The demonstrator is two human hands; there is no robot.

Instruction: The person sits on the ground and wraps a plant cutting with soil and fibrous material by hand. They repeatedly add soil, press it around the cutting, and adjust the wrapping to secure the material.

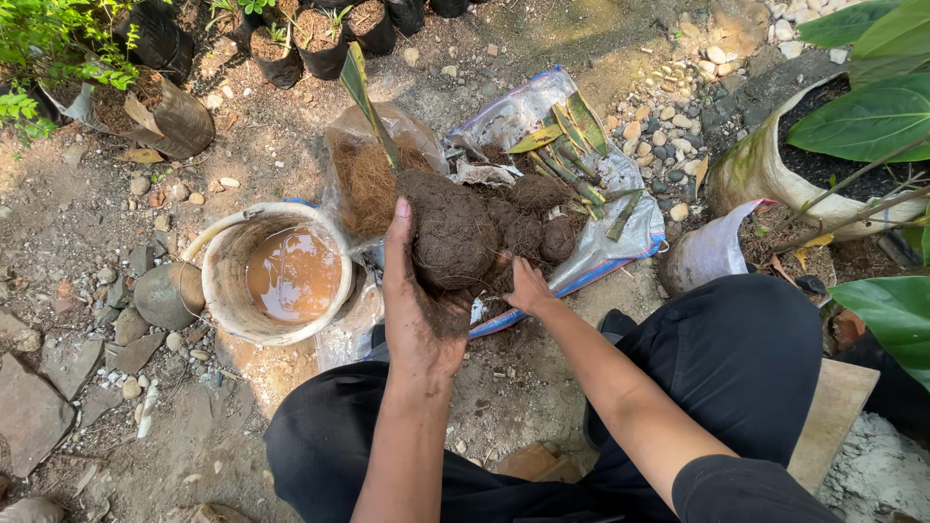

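My left hand (418, 310) grips a dark brown ball of soil and roots (448, 230) from below, with a long green leaf (366, 97) rising from it. My right hand (529, 287) rests at the ball's lower right, fingers against the soil. Behind the ball, several more soil balls with striped green-yellow leaves (567, 145) lie on a clear plastic sheet (620, 232). A clear bag of brown fibre (363, 179) stands to the left of the ball.
A dirty white bucket (232, 291) holds muddy water at the left. Black nursery pots (320, 34) with seedlings line the top. A large white planter (756, 165) with broad green leaves stands at the right. Stones and pebbles cover the ground around.
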